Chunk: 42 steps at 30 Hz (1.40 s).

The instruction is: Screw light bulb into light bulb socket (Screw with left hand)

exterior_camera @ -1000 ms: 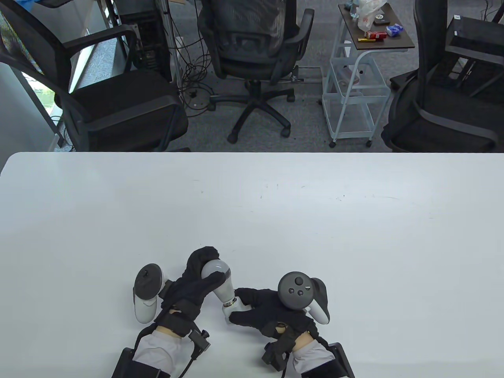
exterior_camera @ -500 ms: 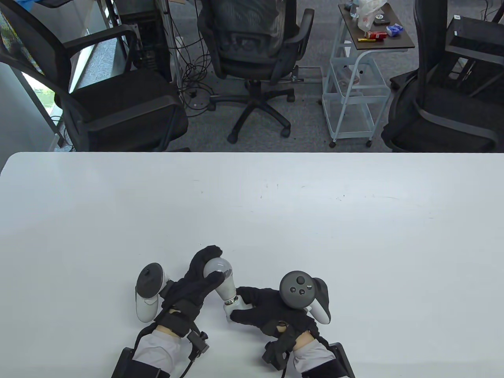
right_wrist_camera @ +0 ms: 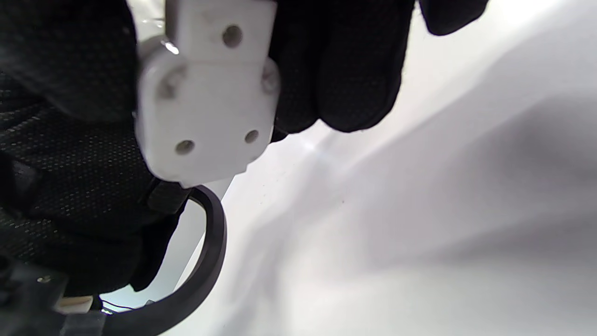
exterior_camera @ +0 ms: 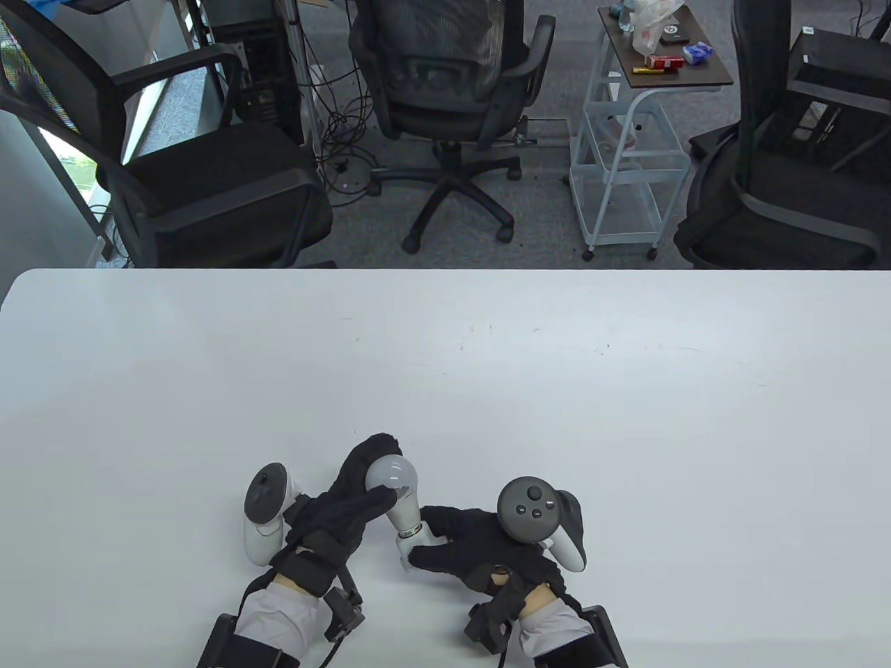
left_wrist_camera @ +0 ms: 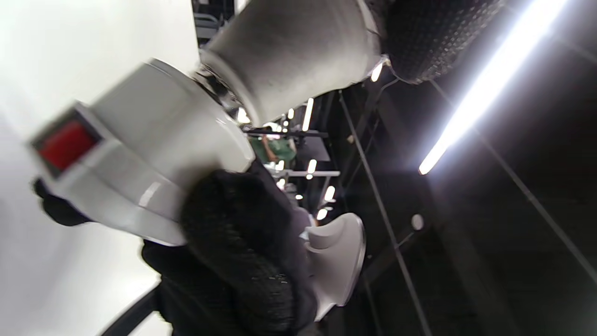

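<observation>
Both hands work at the near edge of the desk (exterior_camera: 445, 362), close together. The left hand (exterior_camera: 341, 508) is closed around the rounded glass end of the light bulb (exterior_camera: 398, 490), fingers wrapped over its dome. The right hand (exterior_camera: 473, 546) is closed around the white socket (exterior_camera: 405, 551), holding it just off or at the desk surface; which of the two cannot be told.

Governing relation: the bulb's long axis is tilted, with the dome away from the person and slightly left and the metal base toward the person and right, entering the socket mouth. Bulb and socket appear in line and engaged. The left hand sits at the far end of that axis, the right hand at the near end, so in my judgement any turning by the left hand must run about this tilted line while the right hand keeps the socket from rotating.

View differences: the table view gives the layout only. The left wrist view shows the junction itself: the bulb's neck (left_wrist_camera: 289, 51) meeting the socket collar (left_wrist_camera: 154, 140), a sliver of metal thread exposed, and a red switch (left_wrist_camera: 65, 144) on the socket body. That suggests seating is incomplete. The right wrist view shows the socket's underside (right_wrist_camera: 205, 93), with its screw holes, clamped between gloved fingers (right_wrist_camera: 354, 70).
</observation>
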### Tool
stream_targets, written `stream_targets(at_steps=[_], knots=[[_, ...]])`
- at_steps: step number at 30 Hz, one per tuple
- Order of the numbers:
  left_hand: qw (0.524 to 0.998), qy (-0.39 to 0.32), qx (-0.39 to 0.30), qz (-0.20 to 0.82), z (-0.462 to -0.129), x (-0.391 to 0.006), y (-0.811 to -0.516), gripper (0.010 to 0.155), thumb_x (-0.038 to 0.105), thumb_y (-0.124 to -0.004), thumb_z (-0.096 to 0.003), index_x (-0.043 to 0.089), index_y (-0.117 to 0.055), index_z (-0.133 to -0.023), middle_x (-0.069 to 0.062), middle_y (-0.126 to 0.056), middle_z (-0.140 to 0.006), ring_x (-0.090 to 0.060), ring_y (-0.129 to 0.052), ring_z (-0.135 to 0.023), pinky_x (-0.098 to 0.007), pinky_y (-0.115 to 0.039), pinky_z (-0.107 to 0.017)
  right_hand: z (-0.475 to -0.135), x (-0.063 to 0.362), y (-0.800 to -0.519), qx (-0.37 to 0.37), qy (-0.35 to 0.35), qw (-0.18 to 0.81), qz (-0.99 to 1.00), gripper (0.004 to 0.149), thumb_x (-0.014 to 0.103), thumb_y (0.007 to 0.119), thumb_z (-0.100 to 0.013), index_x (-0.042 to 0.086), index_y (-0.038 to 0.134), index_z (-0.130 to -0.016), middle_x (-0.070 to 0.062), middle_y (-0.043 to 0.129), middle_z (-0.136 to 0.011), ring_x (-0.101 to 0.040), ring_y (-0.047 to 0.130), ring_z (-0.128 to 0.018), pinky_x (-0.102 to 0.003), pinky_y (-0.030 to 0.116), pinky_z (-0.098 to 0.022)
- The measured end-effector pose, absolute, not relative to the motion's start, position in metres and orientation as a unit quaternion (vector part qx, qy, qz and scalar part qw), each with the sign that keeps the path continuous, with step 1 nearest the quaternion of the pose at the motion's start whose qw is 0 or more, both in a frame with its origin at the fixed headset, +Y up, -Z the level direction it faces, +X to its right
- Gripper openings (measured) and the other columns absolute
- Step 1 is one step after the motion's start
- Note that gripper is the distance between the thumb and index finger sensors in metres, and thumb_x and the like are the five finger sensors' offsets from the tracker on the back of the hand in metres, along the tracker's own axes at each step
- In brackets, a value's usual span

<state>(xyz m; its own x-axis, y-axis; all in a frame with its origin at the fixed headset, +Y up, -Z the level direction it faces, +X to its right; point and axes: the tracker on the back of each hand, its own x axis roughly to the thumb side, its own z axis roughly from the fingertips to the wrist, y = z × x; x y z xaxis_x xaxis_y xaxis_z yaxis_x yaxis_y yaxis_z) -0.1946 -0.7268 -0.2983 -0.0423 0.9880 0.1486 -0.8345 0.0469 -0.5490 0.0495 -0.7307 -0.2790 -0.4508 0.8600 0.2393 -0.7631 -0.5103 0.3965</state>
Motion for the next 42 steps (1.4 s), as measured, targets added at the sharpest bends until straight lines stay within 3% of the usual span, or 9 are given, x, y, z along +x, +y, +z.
stream_targets(at_steps=[5,9,12,15,19,23,29,35,42], knots=[[0.687,-0.259,-0.157,0.661,-0.298,-0.194,-0.725,0.091,0.068,-0.076,-0.059,0.03,-0.021,-0.121,-0.026,-0.024,-0.115,-0.052,-0.024,-0.107,-0.086,-0.026,-0.065,-0.279,0.049,-0.73,0.204,0.111,0.468,0.852,0.063,0.047,0.094,-0.044,0.006,0.078,-0.088,-0.02,0.093,-0.076,-0.042,0.093,-0.063,-0.072,0.052,-0.065],[0.711,-0.222,-0.116,0.657,-0.298,-0.199,-0.726,0.074,0.057,-0.074,-0.0637,0.027,-0.034,-0.119,-0.024,-0.043,-0.113,-0.049,-0.042,-0.107,-0.085,-0.037,-0.066,-0.279,0.049,-0.731,0.206,0.115,0.465,0.853,0.063,0.047,0.095,-0.043,0.005,0.079,-0.088,-0.02,0.094,-0.075,-0.042,0.093,-0.062,-0.072,0.052,-0.065],[0.616,-0.264,-0.157,0.725,-0.302,-0.198,-0.733,0.07,0.046,-0.07,-0.0654,0.023,-0.034,-0.122,-0.027,-0.042,-0.117,-0.052,-0.039,-0.11,-0.087,-0.034,-0.065,-0.281,0.05,-0.733,0.211,0.125,0.485,0.84,0.063,0.048,0.094,-0.043,0.006,0.079,-0.088,-0.019,0.094,-0.075,-0.041,0.094,-0.062,-0.071,0.053,-0.065],[0.579,-0.276,-0.179,0.746,-0.303,-0.198,-0.735,0.071,0.044,-0.066,-0.0659,0.021,-0.032,-0.123,-0.028,-0.038,-0.12,-0.056,-0.032,-0.111,-0.089,-0.03,-0.064,-0.281,0.051,-0.734,0.211,0.13,0.496,0.832,0.063,0.048,0.094,-0.043,0.006,0.079,-0.088,-0.019,0.094,-0.075,-0.041,0.094,-0.062,-0.071,0.052,-0.065],[0.625,-0.255,-0.179,0.716,-0.302,-0.199,-0.734,0.08,0.067,-0.071,-0.0622,0.03,-0.034,-0.122,-0.029,-0.027,-0.119,-0.056,-0.022,-0.109,-0.087,-0.026,-0.065,-0.28,0.049,-0.734,0.207,0.124,0.483,0.842,0.063,0.047,0.095,-0.043,0.006,0.079,-0.088,-0.02,0.093,-0.076,-0.041,0.093,-0.063,-0.072,0.051,-0.065],[0.679,-0.229,-0.154,0.681,-0.302,-0.203,-0.73,0.067,0.058,-0.075,-0.0645,0.033,-0.042,-0.118,-0.024,-0.04,-0.112,-0.049,-0.038,-0.107,-0.085,-0.034,-0.066,-0.28,0.048,-0.734,0.211,0.128,0.474,0.845,0.063,0.047,0.095,-0.043,0.005,0.079,-0.088,-0.02,0.094,-0.075,-0.042,0.093,-0.063,-0.072,0.051,-0.065],[0.546,-0.292,-0.193,0.761,-0.305,-0.2,-0.736,0.07,0.044,-0.064,-0.0669,0.017,-0.032,-0.123,-0.025,-0.04,-0.121,-0.052,-0.038,-0.111,-0.087,-0.032,-0.066,-0.282,0.048,-0.737,0.228,0.151,0.521,0.809,0.063,0.049,0.094,-0.044,0.005,0.08,-0.087,-0.019,0.095,-0.074,-0.04,0.095,-0.06,-0.072,0.053,-0.064],[0.63,-0.259,-0.176,0.711,-0.303,-0.2,-0.734,0.078,0.068,-0.071,-0.0616,0.031,-0.036,-0.121,-0.029,-0.027,-0.118,-0.054,-0.025,-0.108,-0.086,-0.028,-0.066,-0.282,0.05,-0.737,0.219,0.14,0.506,0.822,0.063,0.048,0.094,-0.043,0.005,0.08,-0.088,-0.02,0.094,-0.075,-0.041,0.094,-0.062,-0.072,0.051,-0.065],[0.682,-0.227,-0.145,0.68,-0.303,-0.206,-0.73,0.067,0.058,-0.074,-0.0647,0.029,-0.046,-0.118,-0.023,-0.043,-0.111,-0.048,-0.043,-0.106,-0.084,-0.036,-0.067,-0.282,0.049,-0.737,0.213,0.138,0.486,0.836,0.063,0.047,0.095,-0.043,0.005,0.08,-0.087,-0.021,0.094,-0.074,-0.042,0.094,-0.062,-0.073,0.05,-0.065]])
